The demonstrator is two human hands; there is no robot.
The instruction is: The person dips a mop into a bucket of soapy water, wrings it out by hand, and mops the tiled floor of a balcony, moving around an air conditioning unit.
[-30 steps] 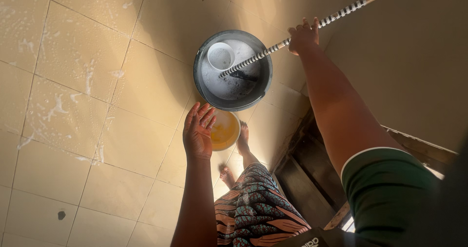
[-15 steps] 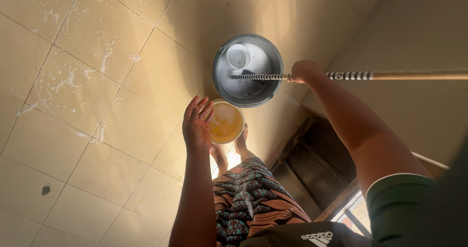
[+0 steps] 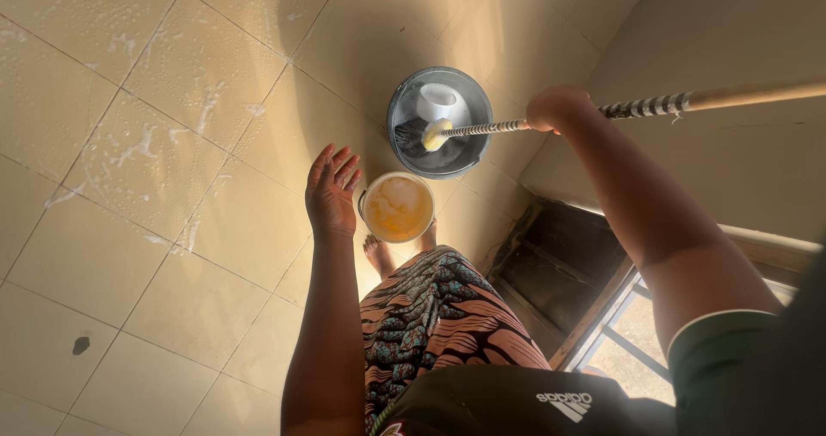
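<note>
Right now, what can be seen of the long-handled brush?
The long-handled brush has a plain wooden pole whose lower part carries black-and-white spiral stripes. It slants from the right edge down into the grey bucket, where its pale yellow block and dark bristles sit. The right hand is closed around the striped part. Whether the bristles touch the white cup lying in the bucket cannot be told. The left hand is open and clear of it.

Both arms are bare to the upper arm; the right arm's short sleeve point(image 3: 731, 359) is dark green with a thin white trim. A patterned wrap skirt point(image 3: 439, 316) in orange, teal and black, bare feet point(image 3: 379, 254) below
</note>
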